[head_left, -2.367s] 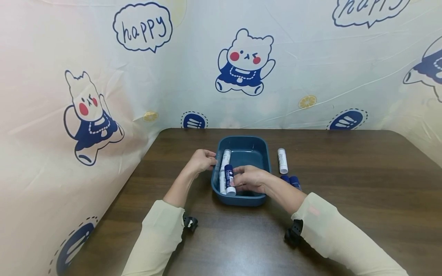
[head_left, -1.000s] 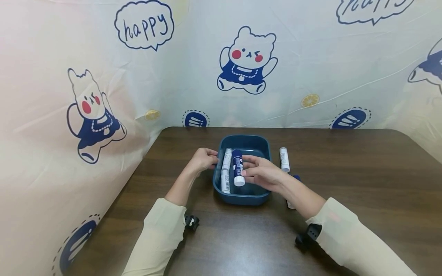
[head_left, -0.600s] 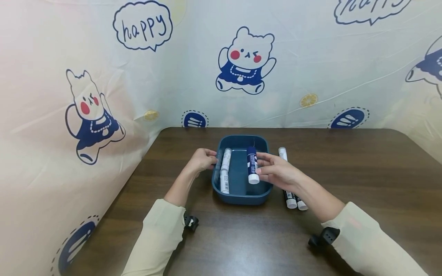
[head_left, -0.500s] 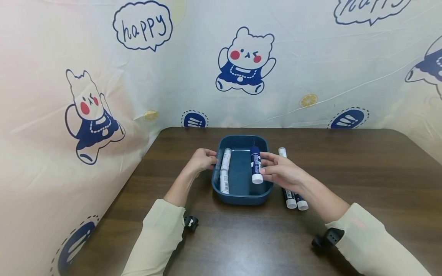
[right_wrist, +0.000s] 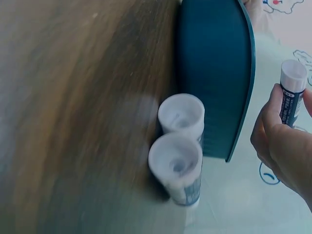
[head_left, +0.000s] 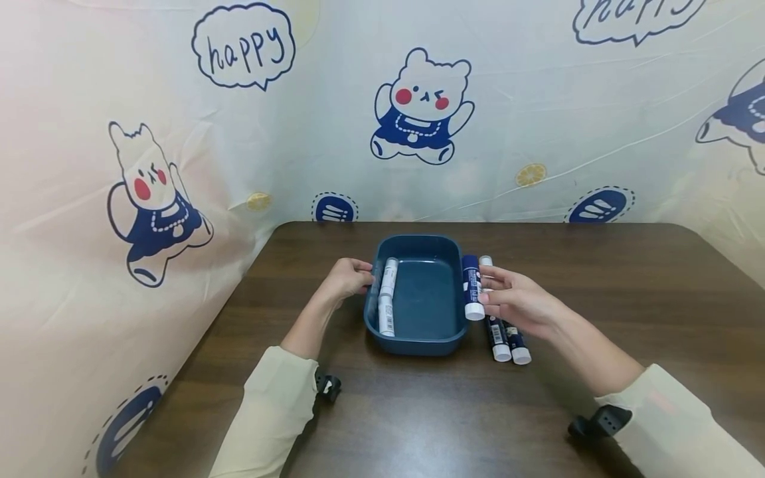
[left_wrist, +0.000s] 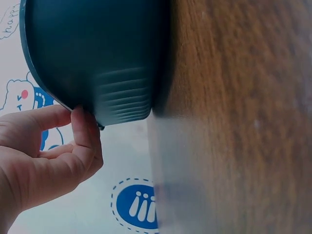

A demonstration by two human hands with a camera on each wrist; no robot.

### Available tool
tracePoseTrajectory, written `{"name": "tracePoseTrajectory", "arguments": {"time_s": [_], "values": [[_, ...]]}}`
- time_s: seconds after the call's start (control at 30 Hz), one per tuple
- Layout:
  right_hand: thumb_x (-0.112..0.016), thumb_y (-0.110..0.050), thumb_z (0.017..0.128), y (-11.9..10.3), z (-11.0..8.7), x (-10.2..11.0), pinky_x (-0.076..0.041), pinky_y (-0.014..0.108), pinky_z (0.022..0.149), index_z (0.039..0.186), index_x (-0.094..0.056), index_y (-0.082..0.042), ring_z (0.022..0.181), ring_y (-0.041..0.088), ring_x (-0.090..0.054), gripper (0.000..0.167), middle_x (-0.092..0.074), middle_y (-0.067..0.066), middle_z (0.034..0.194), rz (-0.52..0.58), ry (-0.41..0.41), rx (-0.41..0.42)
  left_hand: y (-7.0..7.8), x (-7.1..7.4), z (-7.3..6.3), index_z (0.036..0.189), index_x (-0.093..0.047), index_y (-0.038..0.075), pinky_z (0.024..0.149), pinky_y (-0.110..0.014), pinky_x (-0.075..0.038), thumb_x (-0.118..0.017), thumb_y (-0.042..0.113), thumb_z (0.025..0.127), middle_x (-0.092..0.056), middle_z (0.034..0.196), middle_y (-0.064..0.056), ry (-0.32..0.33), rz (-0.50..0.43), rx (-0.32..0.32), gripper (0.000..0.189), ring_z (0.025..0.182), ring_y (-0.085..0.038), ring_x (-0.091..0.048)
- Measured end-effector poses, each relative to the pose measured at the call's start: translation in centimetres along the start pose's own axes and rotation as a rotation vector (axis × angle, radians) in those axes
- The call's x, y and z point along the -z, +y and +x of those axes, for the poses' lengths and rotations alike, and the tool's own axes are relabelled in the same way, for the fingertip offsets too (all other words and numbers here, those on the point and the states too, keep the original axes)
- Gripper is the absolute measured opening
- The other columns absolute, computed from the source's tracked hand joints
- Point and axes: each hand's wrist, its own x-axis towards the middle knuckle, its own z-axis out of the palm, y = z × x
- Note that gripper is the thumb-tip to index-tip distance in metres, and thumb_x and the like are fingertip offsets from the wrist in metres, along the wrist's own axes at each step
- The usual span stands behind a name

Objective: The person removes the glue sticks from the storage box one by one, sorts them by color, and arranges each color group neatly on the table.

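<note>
My right hand [head_left: 521, 302] pinches a dark blue glue stick [head_left: 471, 285] with a white base between thumb and fingers. It is held up over the right rim of a dark teal plastic bin [head_left: 425, 346], base toward me. In the right wrist view the same glue stick [right_wrist: 291, 92] shows clear of the bin's wall. My left hand [head_left: 345, 280] pinches the bin's left rim, and the left wrist view shows its fingertips [left_wrist: 80, 117] on that edge. Two white glue sticks, one far [head_left: 389, 277] and one near [head_left: 386, 315], lie end to end along the bin's left wall.
Right of the bin, two blue glue sticks [head_left: 497, 340] [head_left: 517, 344] lie side by side on the brown wooden table [head_left: 382, 425]. A white glue stick [head_left: 486, 261] lies behind them, partly covered by my right hand. A printed cloth [head_left: 335, 133] hangs behind the table.
The right hand has lifted the blue glue stick from beside the white ones inside the bin and carried it rightward to the right rim. My left hand has stayed at the left rim.
</note>
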Motion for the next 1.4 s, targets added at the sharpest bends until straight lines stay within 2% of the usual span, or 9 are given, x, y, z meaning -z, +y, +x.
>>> {"name": "tracePoseTrajectory", "arguments": {"time_s": [0.1, 0.27, 0.37, 0.5, 0.57, 0.67, 0.77, 1.0, 1.4], "values": [[-0.06, -0.007, 0.087, 0.0, -0.7, 0.6, -0.031, 0.039, 0.104, 0.146, 0.0, 0.0, 0.129, 0.035, -0.025, 0.084, -0.004, 0.023, 0.15, -0.026, -0.001, 0.003, -0.1, 0.0, 0.0, 0.119, -0.054, 0.001, 0.093, -0.043, -0.043, -0.056, 0.008, 0.09, -0.053, 0.117, -0.017, 0.0, -0.002, 0.004, 0.03, 0.098, -0.032, -0.058], [-0.058, -0.007, 0.088, 0.2, -1.8, 2.0, -0.04, 0.026, 0.094, 0.146, -0.001, 0.001, 0.119, 0.024, -0.036, 0.081, -0.008, 0.025, 0.148, -0.066, -0.003, 0.007, -0.1, 0.0, 0.0, 0.12, -0.054, 0.001, 0.093, -0.043, -0.043, -0.055, 0.008, 0.091, -0.053, 0.117, -0.017, 0.0, 0.001, 0.006, 0.03, 0.098, -0.031, -0.057], [-0.058, -0.007, 0.088, 0.5, -2.4, 2.8, -0.04, 0.027, 0.094, 0.146, 0.001, 0.001, 0.123, 0.026, -0.033, 0.083, -0.004, 0.025, 0.149, -0.076, 0.006, 0.007, -0.1, 0.0, 0.0, 0.119, -0.054, 0.001, 0.093, -0.043, -0.043, -0.055, 0.008, 0.091, -0.053, 0.117, -0.017, 0.003, 0.003, 0.005, 0.029, 0.098, -0.031, -0.058], [-0.057, -0.005, 0.088, 1.1, -2.9, 3.5, -0.041, 0.026, 0.093, 0.144, 0.003, 0.004, 0.119, 0.019, -0.041, 0.083, -0.004, 0.028, 0.147, -0.051, 0.002, 0.025, -0.2, 0.1, 0.1, 0.119, -0.054, 0.002, 0.093, -0.043, -0.043, -0.056, 0.009, 0.091, -0.054, 0.117, -0.017, 0.006, 0.008, 0.007, 0.029, 0.099, -0.031, -0.058], [-0.057, -0.003, 0.088, 1.4, -3.1, 3.8, -0.044, 0.025, 0.09, 0.144, 0.002, 0.005, 0.109, 0.012, -0.049, 0.082, -0.01, 0.029, 0.144, -0.032, -0.001, 0.037, -0.2, 0.1, 0.1, 0.12, -0.055, 0.002, 0.094, -0.043, -0.043, -0.056, 0.009, 0.091, -0.054, 0.117, -0.017, 0.006, 0.01, 0.008, 0.03, 0.099, -0.031, -0.058], [-0.056, -0.002, 0.088, 1.6, -3.5, 4.1, -0.045, 0.027, 0.09, 0.143, 0.001, 0.006, 0.106, 0.013, -0.053, 0.08, -0.02, 0.026, 0.139, -0.018, -0.007, 0.047, -0.2, 0.1, 0.1, 0.12, -0.055, 0.002, 0.095, -0.044, -0.042, -0.055, 0.009, 0.091, -0.054, 0.117, -0.016, 0.002, 0.016, 0.009, 0.03, 0.099, -0.031, -0.058], [-0.057, -0.003, 0.088, 1.7, -3.9, 4.5, -0.045, 0.027, 0.09, 0.143, 0.0, 0.006, 0.107, 0.014, -0.053, 0.08, -0.025, 0.024, 0.137, -0.047, -0.002, 0.041, -0.2, 0.1, 0.2, 0.121, -0.054, 0.002, 0.095, -0.044, -0.041, -0.055, 0.009, 0.091, -0.054, 0.118, -0.016, -0.003, 0.017, 0.008, 0.031, 0.099, -0.031, -0.058], [-0.056, -0.009, 0.09, 1.8, -4.9, 5.3, -0.044, 0.024, 0.089, 0.144, 0.0, 0.005, 0.107, 0.013, -0.049, 0.079, -0.017, 0.028, 0.14, -0.154, 0.041, -0.025, 0.0, 0.1, 0.2, 0.121, -0.054, 0.002, 0.095, -0.044, -0.042, -0.055, 0.009, 0.091, -0.053, 0.118, -0.016, -0.007, 0.014, 0.007, 0.031, 0.099, -0.031, -0.058], [-0.055, -0.011, 0.091, 1.9, -5.6, 6.5, -0.045, 0.027, 0.088, 0.144, -0.001, 0.004, 0.107, 0.02, -0.046, 0.078, -0.022, 0.028, 0.138, -0.234, 0.067, -0.099, -0.1, 0.1, 0.1, 0.121, -0.054, 0.002, 0.094, -0.044, -0.042, -0.055, 0.009, 0.091, -0.053, 0.118, -0.017, 0.0, 0.014, 0.004, 0.031, 0.1, -0.033, -0.058]]}}
